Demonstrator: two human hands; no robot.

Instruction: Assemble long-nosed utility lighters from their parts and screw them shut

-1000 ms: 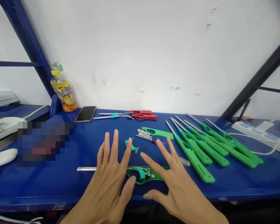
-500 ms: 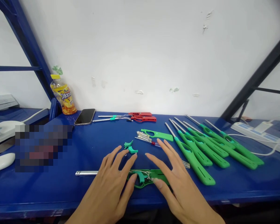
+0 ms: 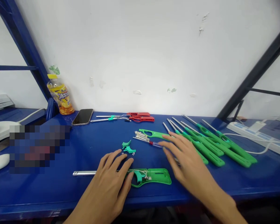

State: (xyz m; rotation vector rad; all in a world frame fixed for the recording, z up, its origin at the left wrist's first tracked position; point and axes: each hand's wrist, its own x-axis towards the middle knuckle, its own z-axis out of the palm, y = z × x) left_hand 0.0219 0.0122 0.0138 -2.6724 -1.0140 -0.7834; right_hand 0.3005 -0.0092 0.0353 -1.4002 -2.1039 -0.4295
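Note:
An opened green gas lighter shell lies near the table's front edge, with a teal trigger and thin white wires inside. Its metal barrel points left. My left hand lies over the join of barrel and shell, fingers spread and slightly bent, hiding that part; whether it presses on the lighter cannot be told. Fingers apart, my right hand reaches over the table right of the shell, near a screwdriver with a clear purple-red handle. A transparent part is mostly hidden beneath it.
Several green lighters lie at right; two opened red ones lie by the wall. Teal pieces, clear parts and a green half shell sit mid-table. A phone, bottle and power strip flank them.
My right hand has moved right and away from the shell, uncovering its handle end. My left hand keeps its place over the lighter. The whole view has shifted slightly.

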